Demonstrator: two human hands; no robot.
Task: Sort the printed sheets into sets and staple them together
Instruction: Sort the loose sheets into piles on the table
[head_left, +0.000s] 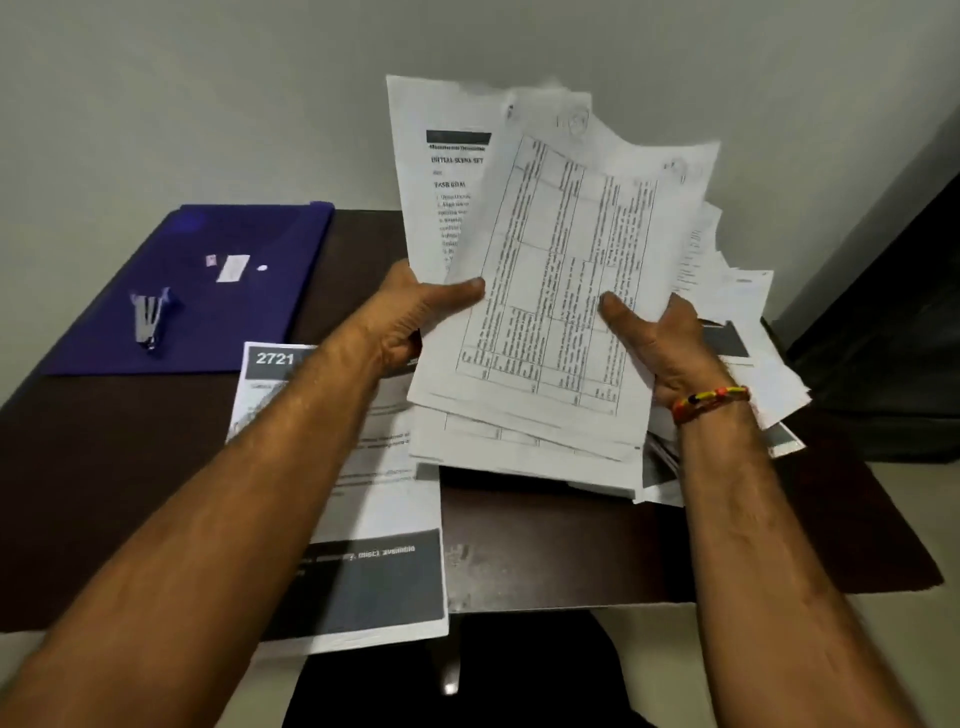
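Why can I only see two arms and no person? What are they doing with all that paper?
The camera sits on the person's head and looks down, so you see only their arms. The left hand and the right hand both hold up a messy bunch of printed sheets above a dark table. More sheets lie on the table, one marked 2721. At the left lies a blue folder with a stapler on it. The person is sorting the sheets to staple them into sets.
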